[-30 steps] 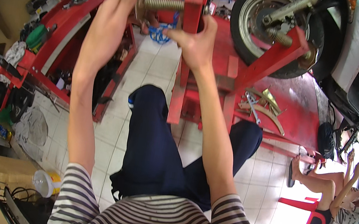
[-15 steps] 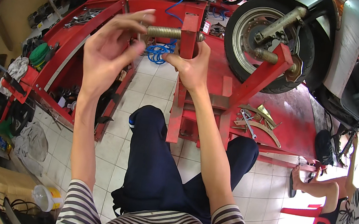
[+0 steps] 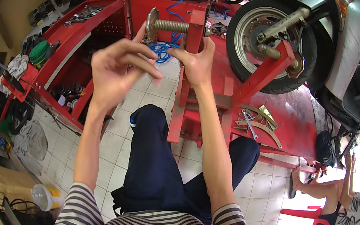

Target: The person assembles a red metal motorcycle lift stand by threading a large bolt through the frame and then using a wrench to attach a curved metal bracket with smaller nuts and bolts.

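A red lift table (image 3: 300, 114) is spreading from two to four o'clock beyond my right arm, and a front wheel (image 3: 249, 51) is standing over it at half past one. A red arm (image 3: 265, 74) is slanting up toward two, and a red post (image 3: 195, 31) is rising at twelve. My left hand (image 3: 115, 65) is hanging at ten o'clock, its fingers spreading wide and holding nothing; it is blurring too much for me to be telling whether the index fingertip is touching anything. My right hand (image 3: 196, 64) is closing round the post at twelve, thumb toward nine, fingers toward three. Just above it, the threaded screw (image 3: 172, 26) is running crosswise through the post. I am judging it partway: it is already sitting in the post, yet a long run of bare thread is showing on the nine o'clock side, leaving plenty of travel. A second screw (image 3: 269, 52) is already sitting in the arm near two. A wrench (image 3: 249, 123) is lying at three, untouched. A metal plate (image 3: 152, 23) is capping my screw's nine o'clock end, and only a short tip (image 3: 207, 32) is poking out toward three, well apart from the wheel
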Tool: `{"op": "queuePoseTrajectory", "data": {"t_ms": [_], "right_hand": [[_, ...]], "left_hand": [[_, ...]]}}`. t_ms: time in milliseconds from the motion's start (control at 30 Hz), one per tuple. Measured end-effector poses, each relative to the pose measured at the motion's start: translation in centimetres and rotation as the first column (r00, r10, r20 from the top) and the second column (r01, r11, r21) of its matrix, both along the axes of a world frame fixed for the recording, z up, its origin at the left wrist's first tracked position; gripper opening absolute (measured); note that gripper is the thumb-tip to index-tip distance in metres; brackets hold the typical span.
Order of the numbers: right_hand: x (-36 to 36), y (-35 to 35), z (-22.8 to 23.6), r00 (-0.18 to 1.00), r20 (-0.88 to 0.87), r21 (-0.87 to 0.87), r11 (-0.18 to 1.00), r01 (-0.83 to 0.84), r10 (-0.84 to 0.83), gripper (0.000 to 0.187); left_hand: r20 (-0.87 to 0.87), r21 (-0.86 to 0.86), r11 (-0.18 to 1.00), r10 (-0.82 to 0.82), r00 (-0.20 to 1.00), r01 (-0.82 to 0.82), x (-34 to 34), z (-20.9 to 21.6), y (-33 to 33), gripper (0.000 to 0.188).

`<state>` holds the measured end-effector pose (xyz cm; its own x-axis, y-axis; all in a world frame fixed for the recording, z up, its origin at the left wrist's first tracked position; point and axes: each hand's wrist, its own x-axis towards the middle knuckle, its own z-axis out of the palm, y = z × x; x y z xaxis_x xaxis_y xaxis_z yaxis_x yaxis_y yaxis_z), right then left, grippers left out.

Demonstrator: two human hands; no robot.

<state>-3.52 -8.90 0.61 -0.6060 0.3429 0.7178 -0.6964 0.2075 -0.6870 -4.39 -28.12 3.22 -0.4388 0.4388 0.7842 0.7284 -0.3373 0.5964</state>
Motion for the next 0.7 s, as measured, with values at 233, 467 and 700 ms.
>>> {"op": "queuePoseTrajectory", "data": {"t_ms": [233,467,700], "right_hand": [[0.6,0.3,0.1,0.999,0.039,-0.024,1.0,-0.017,0.018,0.017],[0.4,0.1,-0.1,1.0,0.016,0.029,0.999,0.013,-0.013,0.019],[-0.1,0.1,0.1,0.998,-0.048,0.009,0.999,0.032,-0.032,0.019]], "left_hand": [[0.289,0.001,0.939,0.329,0.899,-0.344,-2.8,3.5,2.5,0.054],[-0.298,0.232,0.895,0.438,0.848,-0.38,-1.8,0.7,4.9,0.024],[-0.148,0.257,0.937,0.282,0.948,-0.238,0.6,-5.3,2.0,0.018]]}}
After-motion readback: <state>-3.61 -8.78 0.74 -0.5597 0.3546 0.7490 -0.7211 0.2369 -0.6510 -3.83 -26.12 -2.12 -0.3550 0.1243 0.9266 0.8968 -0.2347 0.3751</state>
